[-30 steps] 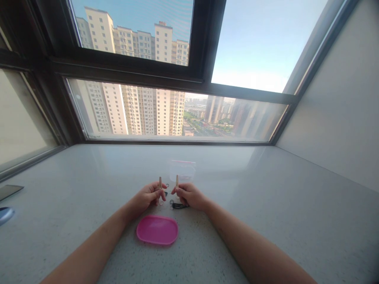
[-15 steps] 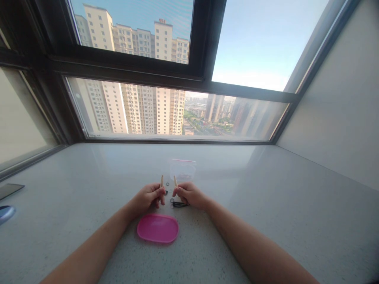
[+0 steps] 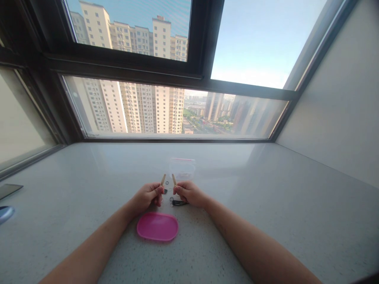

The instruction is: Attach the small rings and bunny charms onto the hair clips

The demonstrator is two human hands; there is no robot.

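My left hand [image 3: 152, 193] is closed, pinching a slim gold-coloured key [image 3: 163, 179] that points up and away from me. Opposite it, my right hand [image 3: 188, 192] grips a second gold-coloured key [image 3: 174, 179], also pointing upward. A narrow gap separates the two keys. Between the hands lie a small ring [image 3: 167, 182] and a small dark piece [image 3: 165, 191] close to the left fingers. Another ring [image 3: 171, 199] sits beside a black strap-like item [image 3: 179, 203], partly covered by my right hand.
A pink oval tray [image 3: 157, 227] lies nearer me, below the hands. Behind them is a clear zip bag [image 3: 182, 169] with small contents I cannot make out. At far left are a dark flat object [image 3: 9, 191] and a bluish rounded object [image 3: 6, 213]. Windows border the speckled white surface [image 3: 118, 252].
The upper ends of both keys have tilted slightly toward each other's middle or away, showing more of their flat sides. Both hands keep their hold and barely shift.
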